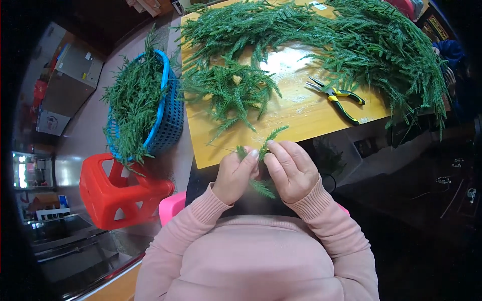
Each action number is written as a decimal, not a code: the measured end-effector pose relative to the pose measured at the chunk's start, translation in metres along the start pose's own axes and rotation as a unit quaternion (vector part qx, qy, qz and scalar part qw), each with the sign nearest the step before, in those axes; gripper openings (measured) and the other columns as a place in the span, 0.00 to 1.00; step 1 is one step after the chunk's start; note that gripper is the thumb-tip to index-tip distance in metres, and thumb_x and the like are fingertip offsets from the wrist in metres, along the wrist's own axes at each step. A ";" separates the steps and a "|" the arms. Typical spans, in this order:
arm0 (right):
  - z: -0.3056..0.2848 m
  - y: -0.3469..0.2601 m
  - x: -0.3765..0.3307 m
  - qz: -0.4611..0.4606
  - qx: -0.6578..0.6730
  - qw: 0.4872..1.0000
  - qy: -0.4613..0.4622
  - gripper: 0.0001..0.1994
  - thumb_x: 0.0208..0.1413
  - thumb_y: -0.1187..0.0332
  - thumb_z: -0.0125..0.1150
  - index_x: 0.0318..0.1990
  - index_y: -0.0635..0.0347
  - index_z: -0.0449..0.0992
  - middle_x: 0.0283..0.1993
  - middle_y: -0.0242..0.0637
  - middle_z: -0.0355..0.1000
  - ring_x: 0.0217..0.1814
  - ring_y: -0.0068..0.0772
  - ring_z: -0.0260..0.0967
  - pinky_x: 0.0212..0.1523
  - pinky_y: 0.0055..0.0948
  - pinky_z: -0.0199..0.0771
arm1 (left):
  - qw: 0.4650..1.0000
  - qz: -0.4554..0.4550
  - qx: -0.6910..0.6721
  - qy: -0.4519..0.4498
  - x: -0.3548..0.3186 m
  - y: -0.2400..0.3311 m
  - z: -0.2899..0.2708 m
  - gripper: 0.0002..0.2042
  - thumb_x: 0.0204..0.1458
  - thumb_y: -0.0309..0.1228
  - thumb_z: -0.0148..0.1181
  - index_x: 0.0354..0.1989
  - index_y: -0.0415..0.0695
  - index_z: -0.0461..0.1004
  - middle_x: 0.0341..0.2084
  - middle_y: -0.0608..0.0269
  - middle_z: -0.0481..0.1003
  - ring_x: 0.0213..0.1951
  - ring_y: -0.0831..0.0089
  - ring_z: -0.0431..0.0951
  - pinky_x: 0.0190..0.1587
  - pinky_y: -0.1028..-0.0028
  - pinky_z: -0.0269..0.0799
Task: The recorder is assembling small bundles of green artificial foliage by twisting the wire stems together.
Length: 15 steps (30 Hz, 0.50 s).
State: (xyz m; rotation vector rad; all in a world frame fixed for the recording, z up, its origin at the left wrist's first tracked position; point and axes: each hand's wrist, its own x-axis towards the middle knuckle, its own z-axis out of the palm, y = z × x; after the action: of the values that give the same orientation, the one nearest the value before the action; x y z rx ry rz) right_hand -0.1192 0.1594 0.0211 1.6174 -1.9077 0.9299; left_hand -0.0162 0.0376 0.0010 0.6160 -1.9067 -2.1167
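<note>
Between my two hands, just off the table's near edge, is a small artificial pine sprig point(275, 133). My left hand point(235, 173) pinches it from the left with thumb and fingers closed. From the other side, my right hand point(291, 168) grips it with curled fingers. One green tip sticks up above the fingers and another hangs below them; the middle is hidden by my fingertips. A thin wire-like end pokes out to the left. Beyond my hands lies a smaller cluster of pine sprigs point(236, 90) with a pale tip at its centre.
Black-and-yellow needle-nose pliers point(341, 100) lie with jaws parted on the yellow table point(301, 118). Long green pine branches point(386, 50) are heaped along its far and right sides. At left stand a blue basket point(169, 100) full of greenery and a tipped red stool point(115, 193).
</note>
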 end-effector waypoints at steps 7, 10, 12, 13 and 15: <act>0.013 0.004 -0.020 0.037 0.128 0.990 -0.040 0.08 0.39 0.78 0.56 0.30 0.64 0.68 0.33 0.45 0.70 0.34 0.44 0.70 0.35 0.34 0.74 | 0.977 0.033 0.204 -0.048 -0.007 0.005 -0.011 0.13 0.59 0.33 0.45 0.24 0.39 0.65 0.15 0.66 0.65 0.21 0.81 0.64 0.25 0.77 0.62; 0.017 0.004 -0.023 0.067 0.178 0.981 -0.050 0.08 0.39 0.79 0.57 0.30 0.64 0.68 0.32 0.45 0.69 0.32 0.44 0.70 0.33 0.34 0.74 | 0.981 0.047 0.179 -0.058 -0.006 0.008 -0.015 0.15 0.60 0.34 0.44 0.22 0.41 0.63 0.14 0.69 0.63 0.19 0.82 0.61 0.23 0.79 0.58; 0.019 0.000 -0.021 0.076 0.168 0.983 -0.019 0.10 0.39 0.76 0.56 0.33 0.65 0.68 0.33 0.44 0.69 0.34 0.43 0.69 0.33 0.33 0.72 | 0.983 0.051 0.167 -0.058 -0.007 0.008 -0.016 0.16 0.60 0.34 0.44 0.20 0.42 0.61 0.13 0.70 0.62 0.18 0.83 0.60 0.22 0.80 0.57; 0.019 -0.001 -0.020 0.081 0.163 0.983 -0.004 0.10 0.40 0.74 0.56 0.34 0.65 0.69 0.33 0.43 0.69 0.35 0.42 0.69 0.33 0.32 0.71 | 0.984 0.046 0.159 -0.061 -0.006 0.005 -0.015 0.15 0.60 0.34 0.44 0.20 0.42 0.62 0.14 0.70 0.62 0.18 0.83 0.60 0.22 0.80 0.57; 0.016 -0.001 -0.016 0.082 0.159 0.984 -0.010 0.11 0.39 0.76 0.56 0.34 0.65 0.69 0.32 0.43 0.69 0.33 0.43 0.69 0.33 0.33 0.72 | 0.987 0.036 0.143 -0.067 -0.005 0.001 -0.013 0.15 0.60 0.34 0.44 0.21 0.42 0.62 0.14 0.70 0.62 0.18 0.83 0.60 0.22 0.80 0.57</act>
State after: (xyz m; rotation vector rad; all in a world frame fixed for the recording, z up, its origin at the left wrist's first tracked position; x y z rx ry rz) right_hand -0.1142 0.1580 -0.0006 1.6631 -2.0091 1.3491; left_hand -0.0062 0.0277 0.0018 0.4578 -2.2931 -1.8985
